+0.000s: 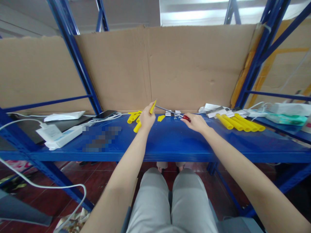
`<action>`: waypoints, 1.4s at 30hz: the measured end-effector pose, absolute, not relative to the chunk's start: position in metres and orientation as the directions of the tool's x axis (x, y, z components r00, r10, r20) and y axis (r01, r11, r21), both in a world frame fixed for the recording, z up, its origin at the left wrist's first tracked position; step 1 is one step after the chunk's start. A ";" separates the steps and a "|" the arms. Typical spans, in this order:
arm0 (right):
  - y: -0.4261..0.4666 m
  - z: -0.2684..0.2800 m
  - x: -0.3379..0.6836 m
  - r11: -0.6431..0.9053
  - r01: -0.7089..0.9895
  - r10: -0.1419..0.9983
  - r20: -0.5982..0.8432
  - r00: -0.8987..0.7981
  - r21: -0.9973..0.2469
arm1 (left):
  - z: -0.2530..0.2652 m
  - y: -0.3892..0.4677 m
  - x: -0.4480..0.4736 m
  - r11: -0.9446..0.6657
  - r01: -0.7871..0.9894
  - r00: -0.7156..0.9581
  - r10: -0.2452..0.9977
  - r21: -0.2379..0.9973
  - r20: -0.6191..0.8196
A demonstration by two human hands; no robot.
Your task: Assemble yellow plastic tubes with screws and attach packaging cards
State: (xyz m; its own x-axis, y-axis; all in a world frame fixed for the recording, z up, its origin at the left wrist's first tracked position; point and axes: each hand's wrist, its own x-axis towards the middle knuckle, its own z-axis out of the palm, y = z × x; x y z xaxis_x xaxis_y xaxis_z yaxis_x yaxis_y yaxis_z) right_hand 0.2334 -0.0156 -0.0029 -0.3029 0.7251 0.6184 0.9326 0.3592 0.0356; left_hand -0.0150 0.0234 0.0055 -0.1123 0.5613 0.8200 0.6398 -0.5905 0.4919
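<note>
Screwdriver (pixel 180 115) is resting in the right hand (pixel 196 123), its red handle showing at the curled fingers and its metal shaft slanting up and away to the left above the counter (pixel 179 139). The right hand is gripping that handle. Left of the screwdriver, the left hand (pixel 147 117) is pinching a yellow piece (pixel 153 107), whose narrow end is pointing upward. The shaft's tip is ending just beside this piece; whether the two are touching, I cannot tell.

Below the screwdriver's shaft, a small yellow scrap (pixel 161 118) is lying on the counter. Just behind the shaft, a stack of whitish parts (pixel 173 113) is sitting. Further left of the screwdriver, past the left hand, several yellow tubes (pixel 132 117) are lying in a loose group, partly hidden by that hand. Well to the right of the screwdriver, more yellow tubes are lying side by side in a row (pixel 238 123), with flat packets (pixel 215 112) resting just behind them. Far left of the screwdriver, a white power strip (pixel 69 135) is carrying a plugged-in charger (pixel 49 132). Behind the screwdriver, cardboard (pixel 179 68) is standing as a wall.
</note>
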 end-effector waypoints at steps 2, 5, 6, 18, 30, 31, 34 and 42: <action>-0.014 -0.003 0.235 0.361 0.932 0.713 0.640 -0.287 0.016 | 0.006 0.024 -0.015 -0.586 0.640 -0.115 0.566 0.497 0.816; -0.010 -0.004 0.239 0.349 0.937 0.708 0.656 -0.264 0.000 | 0.006 0.024 -0.015 -0.580 0.643 -0.114 0.573 0.500 0.811; -0.009 -0.005 0.240 0.348 0.937 0.704 0.658 -0.269 0.011 | 0.006 0.024 -0.015 -0.581 0.643 -0.111 0.574 0.500 0.811; -0.012 -0.003 0.240 0.316 0.936 0.671 0.660 -0.337 0.157 | 0.004 0.029 -0.018 -0.608 0.627 -0.114 0.547 0.487 0.829; -0.017 0.001 0.234 0.295 0.951 0.748 0.597 -0.290 0.093 | 0.005 0.022 -0.014 -0.552 0.686 -0.127 0.549 0.473 0.826; -0.017 0.002 0.234 0.297 0.951 0.757 0.588 -0.287 0.082 | 0.005 0.022 -0.013 -0.547 0.695 -0.122 0.550 0.466 0.827; -0.015 0.003 0.237 0.295 0.954 0.782 0.562 -0.270 0.049 | 0.004 0.021 -0.011 -0.550 0.710 -0.086 0.551 0.439 0.830; 0.000 -0.002 0.256 0.241 0.970 0.877 0.436 -0.202 -0.035 | -0.001 0.017 0.000 -0.490 0.788 0.100 0.700 0.373 0.707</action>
State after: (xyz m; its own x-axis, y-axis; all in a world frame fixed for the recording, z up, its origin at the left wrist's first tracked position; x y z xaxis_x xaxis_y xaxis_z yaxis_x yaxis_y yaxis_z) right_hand 0.2561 0.0003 -0.0021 -0.2024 0.8769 0.4360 0.9699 0.2412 -0.0347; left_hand -0.0004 0.0170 -0.0007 0.1003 0.6996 0.7075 0.7881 -0.4899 0.3726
